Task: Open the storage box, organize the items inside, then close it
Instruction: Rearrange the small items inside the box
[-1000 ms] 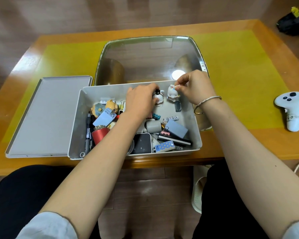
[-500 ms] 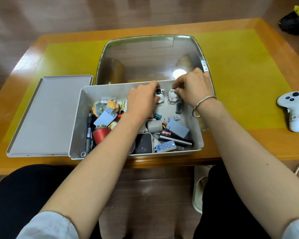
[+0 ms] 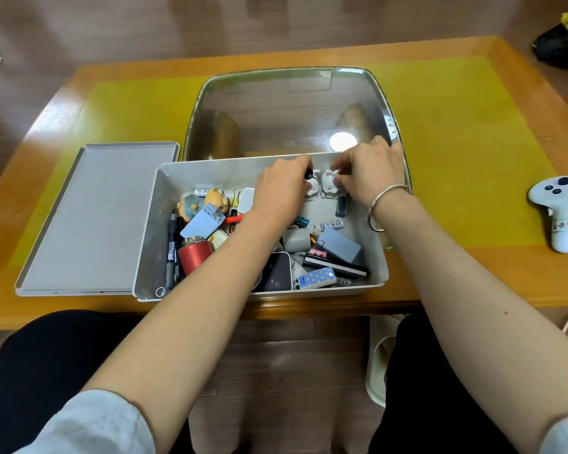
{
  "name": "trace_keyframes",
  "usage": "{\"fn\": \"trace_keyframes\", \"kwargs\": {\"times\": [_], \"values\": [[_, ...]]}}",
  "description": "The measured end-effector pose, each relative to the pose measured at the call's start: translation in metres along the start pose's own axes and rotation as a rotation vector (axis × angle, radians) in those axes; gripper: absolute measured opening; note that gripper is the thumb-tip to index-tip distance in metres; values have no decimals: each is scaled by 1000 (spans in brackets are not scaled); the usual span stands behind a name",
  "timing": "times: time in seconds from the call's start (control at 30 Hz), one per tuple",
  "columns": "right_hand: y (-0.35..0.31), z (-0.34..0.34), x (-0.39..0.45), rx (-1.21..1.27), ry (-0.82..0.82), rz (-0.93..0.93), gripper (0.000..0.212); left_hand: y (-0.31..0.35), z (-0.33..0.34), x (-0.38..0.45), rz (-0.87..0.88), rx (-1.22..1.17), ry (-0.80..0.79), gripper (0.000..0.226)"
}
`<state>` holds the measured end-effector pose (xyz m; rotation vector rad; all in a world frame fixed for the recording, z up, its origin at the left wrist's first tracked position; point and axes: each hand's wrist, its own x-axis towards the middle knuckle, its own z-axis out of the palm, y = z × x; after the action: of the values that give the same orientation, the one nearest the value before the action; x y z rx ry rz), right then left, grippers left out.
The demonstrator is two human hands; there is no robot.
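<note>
At the far wall of the box (image 3: 210, 165), both grips work side by side: the left hand (image 3: 281, 188) curls its fingers on a black-and-white figurine (image 3: 311, 185), and the right hand (image 3: 371, 173) pinches a white figurine (image 3: 328, 185) just right of it. These two toys stand upright, almost touching, each directly under its own hand, so neither arm need cross. Nearer the body than the grips lies the unsorted heap: one red can (image 3: 195, 257), two pale blue cards (image 3: 199, 221), one dotted eraser (image 3: 317, 277), one pen (image 3: 170, 247) lying lengthwise along the left wall, and one more pair of figurines (image 3: 204, 203) left of the left hand. Left of the box, one grey lid (image 3: 95, 217) rests on the counter (image 3: 473, 273); one white controller (image 3: 559, 213) sits well to the right. Sorting looks barely begun.
</note>
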<state>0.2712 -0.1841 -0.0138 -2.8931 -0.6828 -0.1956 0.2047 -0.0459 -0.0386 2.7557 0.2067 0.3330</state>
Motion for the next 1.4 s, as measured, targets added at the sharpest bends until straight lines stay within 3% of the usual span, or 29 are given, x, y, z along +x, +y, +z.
{"fn": "trace_keyframes", "kwargs": {"times": [0.7, 0.93, 1.03, 1.13, 1.4], "values": [[7, -12, -2, 25, -29, -37, 26, 4, -8, -3, 23, 21, -43, 28], [24, -28, -6, 271, -61, -87, 29, 4, -29, -21, 43, 48, -14, 24], [29, -27, -8, 338, -79, -52, 43, 8, -31, -31, 220, 37, -213, 29], [31, -25, -9, 346, -163, -38, 52, 13, -24, -35, 281, 103, -434, 39], [38, -25, -10, 406, -278, -45, 55, 29, 3, -28, 264, 223, -599, 46]]}}
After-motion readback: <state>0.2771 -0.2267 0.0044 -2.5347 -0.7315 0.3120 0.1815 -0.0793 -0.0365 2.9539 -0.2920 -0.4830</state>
